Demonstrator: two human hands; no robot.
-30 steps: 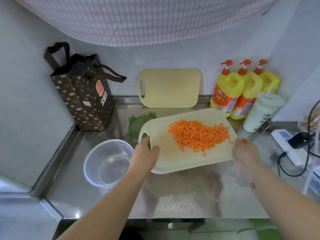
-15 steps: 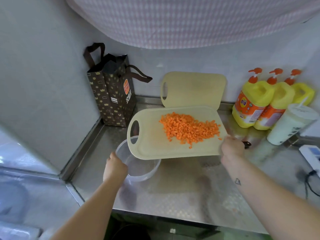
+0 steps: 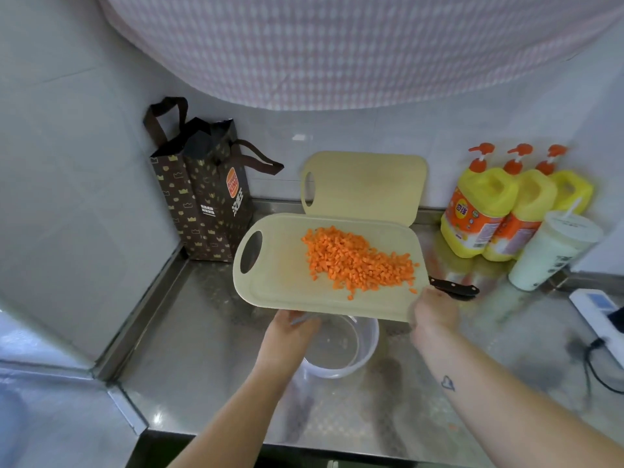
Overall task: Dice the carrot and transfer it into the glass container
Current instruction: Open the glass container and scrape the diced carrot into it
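my right hand [image 3: 434, 312] has its grip closed on the near right corner of the cutting board [image 3: 287, 282], thumb on the edge and the fingers out of sight beneath, and it carries the board alone above the tabletop [image 3: 202, 325]. a second ago my left hand [image 3: 290, 327] was at the handle-hole end of that board; half a second ago it had dropped to the glass container [image 3: 351, 346], and now its grip is on the container's left rim, though the fingers are blurred and partly tucked under the board's near edge. the container has come across from its place at the left of the tabletop and now sits in front of me, its far side hidden under the board's near edge, between my two forearms. it holds no carrot that i can see. the diced carrot [image 3: 358, 260] lies in a heap on the right half of the board, with a few loose bits toward my right hand. just beyond that hand a black knife handle [image 3: 454, 288] shows on the tabletop. a second cutting board [image 3: 364, 184] leans on the back wall, a brown paper bag [image 3: 202, 204] stands at the back left, and yellow detergent bottles [image 3: 483, 211] and a white cup [image 3: 553, 251] stand at the right.
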